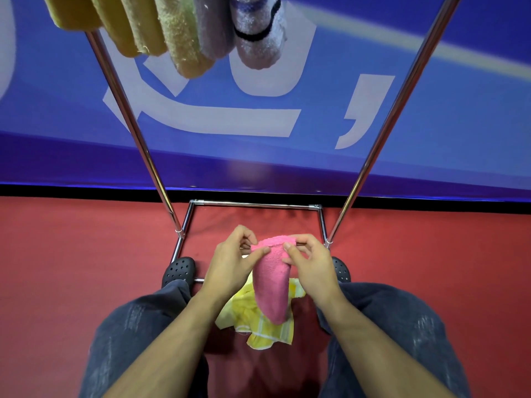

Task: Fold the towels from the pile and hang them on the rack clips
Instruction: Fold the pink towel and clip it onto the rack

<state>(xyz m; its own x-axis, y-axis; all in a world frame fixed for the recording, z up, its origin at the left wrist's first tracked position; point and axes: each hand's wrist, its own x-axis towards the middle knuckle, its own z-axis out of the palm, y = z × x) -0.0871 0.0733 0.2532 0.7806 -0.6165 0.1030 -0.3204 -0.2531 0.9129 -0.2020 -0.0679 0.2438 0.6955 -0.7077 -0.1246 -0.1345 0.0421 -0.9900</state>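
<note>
**Pinching the folded pink towel at its top edge**

Pinching is done by both hands at once. The left hand (230, 261) presses its thumb against the front of the pink towel (271, 280) at the upper left corner, with the remaining fingers curled behind the cloth. The right hand (309, 261) grips the upper right corner in the same way: thumb in front, fingers curled over the top edge and behind. The two thumbs sit close together, with a narrow band of towel between them.

The pink towel is folded into a narrow strip. It hangs from the two grips, its upper edge arched between the hands and its lower end tapering down toward the person's lap. It is held in the air, clear of the floor.

Below and behind the pink towel lies a yellow towel (258, 320), crumpled on the red floor (86, 254) between the person's knees. Its checked border shows at the lower edge.

Both forearms reach forward from the lower corners of the view. The legs are in dark jeans (135, 326). Two black perforated shoes (178, 270) rest on the floor at the base of the rack (253, 204).

The rack is of chromed tube. Its base frame lies on the floor just ahead of the hands, and two poles rise from it to left and right. At the top of the view, folded towels (178, 38) in yellow, green, grey and white hang side by side. A blue banner (431, 96) with white lettering stands behind the rack.
</note>
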